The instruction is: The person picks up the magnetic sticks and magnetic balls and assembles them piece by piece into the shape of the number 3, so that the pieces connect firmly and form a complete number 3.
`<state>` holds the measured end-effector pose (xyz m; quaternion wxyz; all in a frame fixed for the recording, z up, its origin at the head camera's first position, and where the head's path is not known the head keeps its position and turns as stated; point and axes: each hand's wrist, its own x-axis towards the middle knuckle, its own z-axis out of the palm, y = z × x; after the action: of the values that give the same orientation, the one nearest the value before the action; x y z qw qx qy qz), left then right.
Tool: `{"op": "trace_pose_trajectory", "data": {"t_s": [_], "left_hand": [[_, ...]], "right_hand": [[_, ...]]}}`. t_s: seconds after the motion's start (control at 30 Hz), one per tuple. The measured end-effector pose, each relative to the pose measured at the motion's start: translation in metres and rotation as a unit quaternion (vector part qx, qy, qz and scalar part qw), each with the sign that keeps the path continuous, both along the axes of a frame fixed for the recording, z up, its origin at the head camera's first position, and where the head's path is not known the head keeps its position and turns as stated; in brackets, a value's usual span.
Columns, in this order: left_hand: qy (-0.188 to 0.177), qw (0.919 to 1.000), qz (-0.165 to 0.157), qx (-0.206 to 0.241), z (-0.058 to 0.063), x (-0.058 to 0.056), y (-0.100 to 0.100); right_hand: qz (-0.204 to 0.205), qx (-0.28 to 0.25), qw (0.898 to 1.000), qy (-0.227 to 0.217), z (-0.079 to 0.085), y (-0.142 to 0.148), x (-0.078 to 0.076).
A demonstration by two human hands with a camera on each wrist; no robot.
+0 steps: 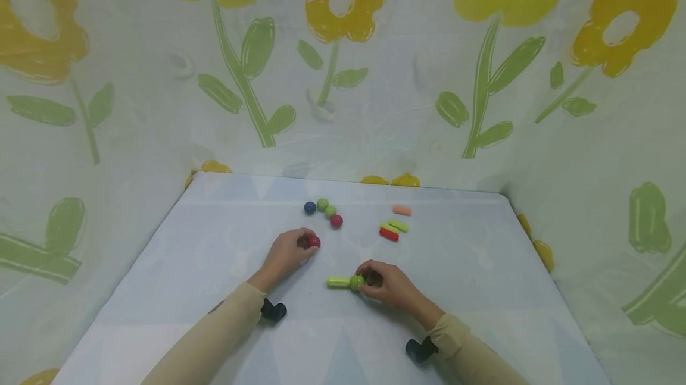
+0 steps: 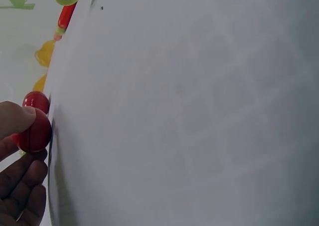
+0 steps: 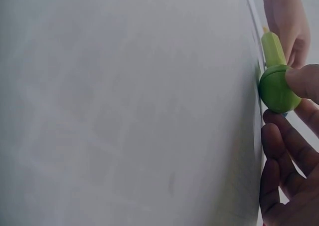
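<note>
My left hand [image 1: 288, 254] pinches a red ball [image 1: 314, 242] between thumb and fingers, low over the table. In the left wrist view this red ball [image 2: 36, 133] shows a groove, with a second red ball [image 2: 36, 101] behind it. To the right and nearer, my right hand [image 1: 393, 285] holds a green ball [image 1: 356, 282] by thumb and finger. A light green rod [image 1: 337, 282] lies end-on against that ball; whether they are joined I cannot tell. The right wrist view shows the held green ball [image 3: 278, 91] with its groove and the rod [image 3: 273, 49] beyond.
Farther back lie a blue ball [image 1: 309, 207], two green balls [image 1: 323, 204] and a red ball [image 1: 336, 221]. Right of them are an orange rod [image 1: 402, 210], two light green rods [image 1: 399, 226] and a red rod [image 1: 389, 234]. Flower-printed cloth walls [image 1: 375, 105] border the table [image 1: 214, 218].
</note>
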<state>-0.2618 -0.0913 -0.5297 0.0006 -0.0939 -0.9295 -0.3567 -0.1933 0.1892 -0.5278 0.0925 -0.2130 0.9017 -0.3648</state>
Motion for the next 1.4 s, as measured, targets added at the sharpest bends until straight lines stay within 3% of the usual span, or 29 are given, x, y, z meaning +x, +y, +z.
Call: {"op": "trace_pose_trajectory", "data": {"t_s": [0.2, 0.43, 0.63, 1.0, 1.4], "left_hand": [[-0.025, 0.9993, -0.026, 0.003, 0.0, 0.006, -0.002], [-0.031, 0.9969, -0.072, -0.011, 0.003, 0.011, -0.005], [-0.04, 0.9948, -0.091, -0.023, 0.003, 0.017, -0.007], [-0.017, 0.9914, -0.127, -0.025, 0.001, 0.031, -0.011], [-0.02, 0.9856, -0.167, -0.019, -0.003, 0.04, -0.012]], "right_hand": [[0.0, 0.001, 1.0, 0.0, 0.001, 0.0, 0.0], [-0.001, -0.005, 1.0, -0.001, 0.0, -0.001, 0.0], [-0.002, -0.007, 1.0, -0.002, 0.0, 0.0, 0.001], [-0.001, -0.005, 1.0, 0.013, -0.002, 0.001, 0.0], [-0.001, -0.006, 1.0, 0.01, -0.001, 0.001, 0.0]]}}
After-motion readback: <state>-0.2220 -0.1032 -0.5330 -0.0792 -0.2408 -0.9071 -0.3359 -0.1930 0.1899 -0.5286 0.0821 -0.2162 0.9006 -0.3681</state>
